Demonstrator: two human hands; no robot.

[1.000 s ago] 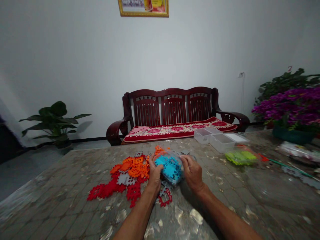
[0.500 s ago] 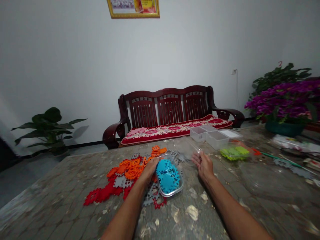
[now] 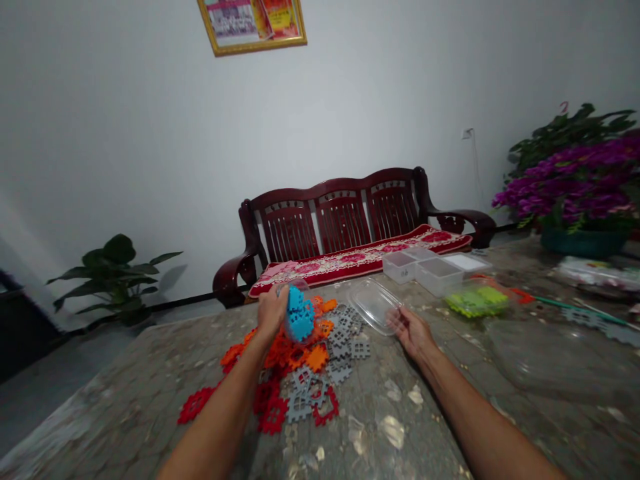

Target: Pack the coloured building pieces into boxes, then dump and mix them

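Observation:
My left hand (image 3: 273,311) grips a clear plastic container by its left side. Blue toothed building pieces (image 3: 301,315) fill it, and it is tilted over the heap on the table. Below it lie orange pieces (image 3: 317,358), red pieces (image 3: 273,415) and grey pieces (image 3: 343,333), flat and notched, partly overlapping. My right hand (image 3: 413,331) pinches the near right edge of a clear plastic lid (image 3: 374,305), fingers closed on the rim. The lid is low by the table, right of the heap; whether it touches the surface I cannot tell.
Divided white boxes (image 3: 435,275) stand at the table's far side. Right of them, a clear container holds green pieces (image 3: 477,301). Another clear plastic piece (image 3: 545,353) lies nearer. Purple flowers (image 3: 575,180) in a pot stand far right. A wooden bench (image 3: 340,207) is behind the table.
My left hand has carried the container of blue pieces left and up, tipping it over the heap and uncovering grey and red pieces. My right hand stays on the lid, almost in place.

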